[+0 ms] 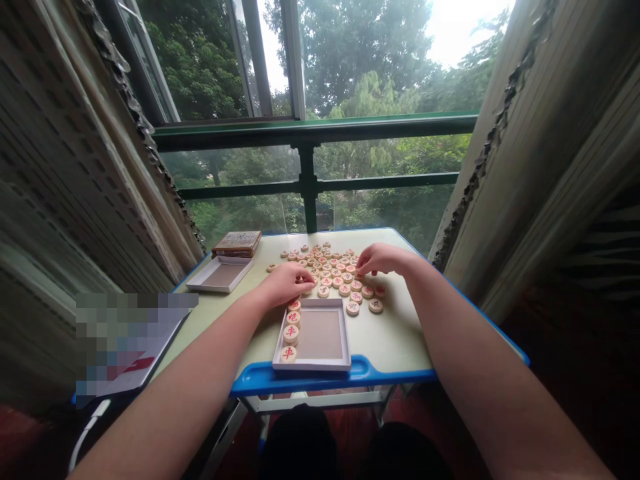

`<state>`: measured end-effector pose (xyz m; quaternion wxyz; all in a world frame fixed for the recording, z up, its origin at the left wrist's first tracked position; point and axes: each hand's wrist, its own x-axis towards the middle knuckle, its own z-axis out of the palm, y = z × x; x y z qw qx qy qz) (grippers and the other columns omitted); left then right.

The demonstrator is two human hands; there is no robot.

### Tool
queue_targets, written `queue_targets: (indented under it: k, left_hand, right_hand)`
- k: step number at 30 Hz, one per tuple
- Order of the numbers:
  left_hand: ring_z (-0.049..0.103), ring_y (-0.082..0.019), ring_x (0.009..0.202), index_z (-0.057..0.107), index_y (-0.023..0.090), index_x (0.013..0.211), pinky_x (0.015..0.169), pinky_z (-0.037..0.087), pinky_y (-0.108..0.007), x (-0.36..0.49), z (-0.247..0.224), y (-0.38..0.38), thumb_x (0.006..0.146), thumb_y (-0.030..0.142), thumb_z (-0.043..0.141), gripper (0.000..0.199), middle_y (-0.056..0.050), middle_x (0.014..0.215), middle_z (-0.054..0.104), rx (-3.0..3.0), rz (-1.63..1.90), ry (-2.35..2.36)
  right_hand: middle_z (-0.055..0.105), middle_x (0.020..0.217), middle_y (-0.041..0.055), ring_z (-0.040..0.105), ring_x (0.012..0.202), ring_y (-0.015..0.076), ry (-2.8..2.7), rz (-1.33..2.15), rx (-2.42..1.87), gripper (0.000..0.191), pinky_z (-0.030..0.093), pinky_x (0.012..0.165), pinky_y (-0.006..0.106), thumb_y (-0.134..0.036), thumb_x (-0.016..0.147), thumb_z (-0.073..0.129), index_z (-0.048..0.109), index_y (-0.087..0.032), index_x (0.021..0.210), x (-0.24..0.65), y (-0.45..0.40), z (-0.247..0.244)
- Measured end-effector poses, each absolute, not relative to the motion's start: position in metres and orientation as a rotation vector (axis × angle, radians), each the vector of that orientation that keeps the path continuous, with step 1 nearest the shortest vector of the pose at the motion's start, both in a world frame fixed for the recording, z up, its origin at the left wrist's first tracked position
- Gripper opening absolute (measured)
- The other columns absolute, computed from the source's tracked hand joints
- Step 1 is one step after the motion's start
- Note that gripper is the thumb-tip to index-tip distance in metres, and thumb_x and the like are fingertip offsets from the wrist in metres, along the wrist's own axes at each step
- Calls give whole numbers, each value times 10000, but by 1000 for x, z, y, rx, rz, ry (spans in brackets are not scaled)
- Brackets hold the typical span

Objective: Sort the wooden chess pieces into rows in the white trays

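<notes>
Many round wooden Chinese chess pieces (326, 273), marked with red or dark characters, lie loosely spread over the table. Close to me is a shallow white box tray (347, 333); a column of red-marked pieces (291, 334) lines its left side. My left hand (286, 285) is over the tray's far left corner, fingers closed on a chess piece that they partly hide. At the right edge of the spread, my right hand (380, 259) is closed in a pinch, with a red-marked piece at its fingertips.
A second shallow white tray (220, 275) and a brown box (237, 243) occupy the table's far left. A tablet-like slab (145, 363) with a white cable (90, 427) is at the left edge. Curtains flank the table (405, 333), and a green railing (320, 130) stands behind it.
</notes>
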<state>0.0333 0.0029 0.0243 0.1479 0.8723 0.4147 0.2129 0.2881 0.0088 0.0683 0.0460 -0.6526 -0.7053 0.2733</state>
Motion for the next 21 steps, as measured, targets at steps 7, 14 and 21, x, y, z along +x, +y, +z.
queue_targets:
  k: [7,14,21]
  left_hand:
    - [578,-162,762,708,187,793,699,449,-263,32,22,6,759,314,556,200,-38,815,661,2531,606,1214]
    - [587,-171,785,713,205,850,717,457,-263,31,22,7,783,286,523,217,-38,837,678,2591,573,1231]
    - [546,-225,1029,679,203,1001,931,407,-332,29,19,12,817,312,483,290,-77,1072,637,2627,635,1451]
  right_hand:
    - [676,789,37,569,669,130,-2144,635,-2097,254,380,510,197,-296,674,668,712,-181,897,286,6,69]
    - [693,958,49,602,809,153,-2170,404,-2026,309,428,659,195,-117,742,553,692,-171,1012,279,9,65]
    - [598,1205,81,551,1073,209,-2115,266,-1965,334,406,879,238,-173,816,506,639,-181,1122,286,32,35]
